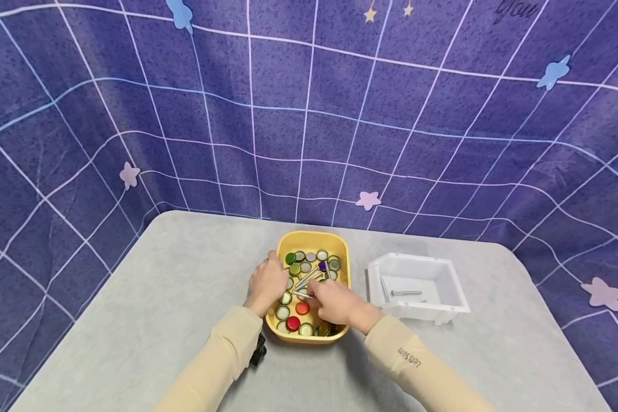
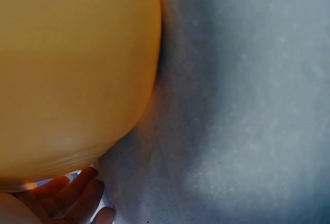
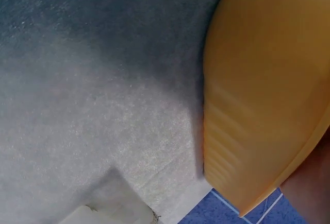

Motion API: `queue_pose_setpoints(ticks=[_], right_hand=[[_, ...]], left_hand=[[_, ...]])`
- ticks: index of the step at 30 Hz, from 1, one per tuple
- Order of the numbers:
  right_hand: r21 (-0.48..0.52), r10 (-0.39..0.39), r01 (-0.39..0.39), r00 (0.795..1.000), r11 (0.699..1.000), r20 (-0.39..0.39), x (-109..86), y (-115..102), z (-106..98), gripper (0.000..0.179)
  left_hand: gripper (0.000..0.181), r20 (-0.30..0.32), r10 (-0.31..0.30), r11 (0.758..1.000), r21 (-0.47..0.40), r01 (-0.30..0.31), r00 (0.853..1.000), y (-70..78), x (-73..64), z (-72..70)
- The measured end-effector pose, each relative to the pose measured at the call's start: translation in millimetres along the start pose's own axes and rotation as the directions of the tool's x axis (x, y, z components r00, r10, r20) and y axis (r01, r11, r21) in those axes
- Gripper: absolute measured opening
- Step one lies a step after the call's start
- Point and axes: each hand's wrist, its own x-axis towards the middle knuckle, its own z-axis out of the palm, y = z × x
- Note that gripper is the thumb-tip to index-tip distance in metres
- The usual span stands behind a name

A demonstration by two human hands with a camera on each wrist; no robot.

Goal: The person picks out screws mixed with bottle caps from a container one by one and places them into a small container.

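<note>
A yellow plastic bin point(image 1: 344, 252) holds many bottle caps and several metal bolts point(image 1: 306, 278). My left hand point(image 1: 269, 283) grips the bin's left rim; in the left wrist view its fingers point(image 2: 85, 201) lie by the outer wall. Over the right rim reaches my right hand point(image 1: 335, 300), its fingertips down among the bolts and caps. One bolt point(image 1: 302, 294) lies right at those fingertips; whether they pinch it is hidden. A red cap point(image 1: 293, 323) and an orange-red cap point(image 1: 302, 308) show near the bin's front.
To the right of the bin stands a white open tray point(image 1: 450, 283) with a few bolts inside, one lying flat point(image 1: 407, 293) and one leaning at the left wall. A grey table point(image 1: 185, 257) carries both containers. Behind it hangs a purple gridded curtain point(image 1: 288, 143).
</note>
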Motion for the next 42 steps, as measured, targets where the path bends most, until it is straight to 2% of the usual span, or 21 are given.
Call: queue_pose_setpoints(ticks=[15, 22, 28, 34, 40, 42], right_hand=[[0.107, -0.024, 0.032, 0.997, 0.994, -0.076, 3.2, 1.6, -5.9, 0.005], [0.246, 0.0, 0.028, 0.994, 0.969, -0.112, 1.3, 5.2, -14.5, 0.006], [0.343, 0.076, -0.038, 0.992, 0.939, -0.099, 0.6, 9.2, -21.4, 0.005], [0.33, 0.061, -0.02, 0.991, 0.944, -0.117, -0.1, 11.1, -28.0, 0.009], [0.375, 0.05, -0.016, 0.995, 0.927, -0.083, -2.1, 10.9, -38.6, 0.011], [0.367, 0.052, -0.019, 0.995, 0.93, -0.08, -2.9, 11.0, -40.9, 0.013]], left_hand=[[0.029, -0.005, 0.014, 1.0, -0.003, -0.014, 1.0, 0.2, -0.9, -0.3], [0.028, -0.009, 0.018, 1.0, -0.002, -0.018, 1.0, -1.2, -1.1, -0.1], [0.029, -0.009, 0.016, 1.0, -0.001, -0.016, 1.0, -0.2, 0.1, -0.3], [0.028, -0.009, 0.015, 1.0, -0.001, -0.015, 1.0, -0.3, 1.7, 0.4], [0.028, -0.003, 0.017, 1.0, 0.006, -0.017, 1.0, -0.5, 2.2, -0.3], [0.028, 0.002, 0.015, 1.0, 0.003, -0.015, 1.0, -0.2, 1.7, -1.1]])
